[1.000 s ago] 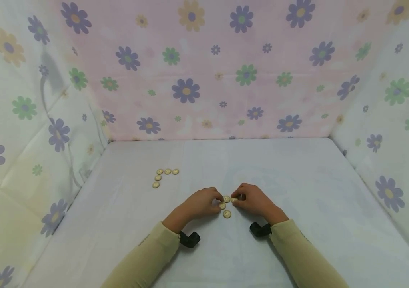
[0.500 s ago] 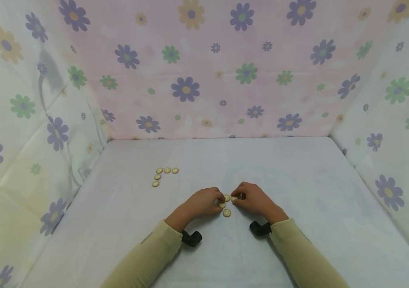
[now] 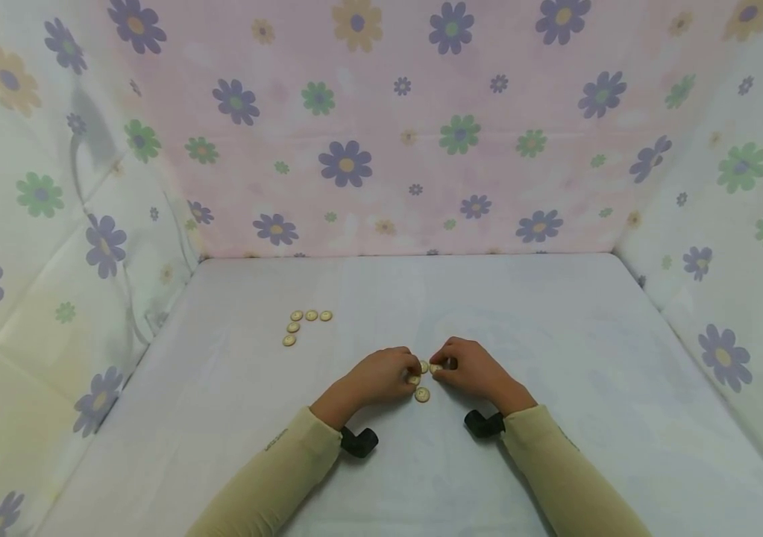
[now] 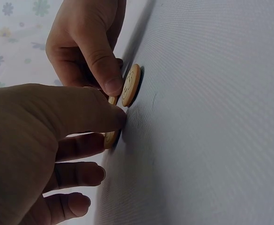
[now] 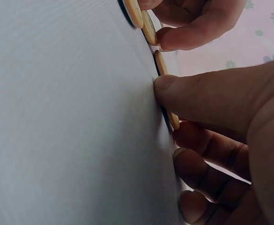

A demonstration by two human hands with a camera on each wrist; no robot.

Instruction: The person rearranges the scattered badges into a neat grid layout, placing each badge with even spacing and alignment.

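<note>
Small round wooden discs with dark line drawings lie on the white table. My left hand pinches one disc at its edges between thumb and index finger, the other fingers loosely bent. Opposite it, my right hand pinches another disc between thumb and index finger. Between the fingertips of both hands sits a third disc, partly covered by the left index finger in the head view. Nearest my body lies a further disc, untouched, just below the left hand's disc.
Several similar discs form a bent line farther back on the left of the table. Flower-patterned cloth walls enclose the back and both sides. A black wrist mount sticks out at each sleeve's cuff.
My left fingertips have shifted slightly right and now cover more of the far middle disc. The right hand stays nearly still with its disc. The head view has tilted a little.
</note>
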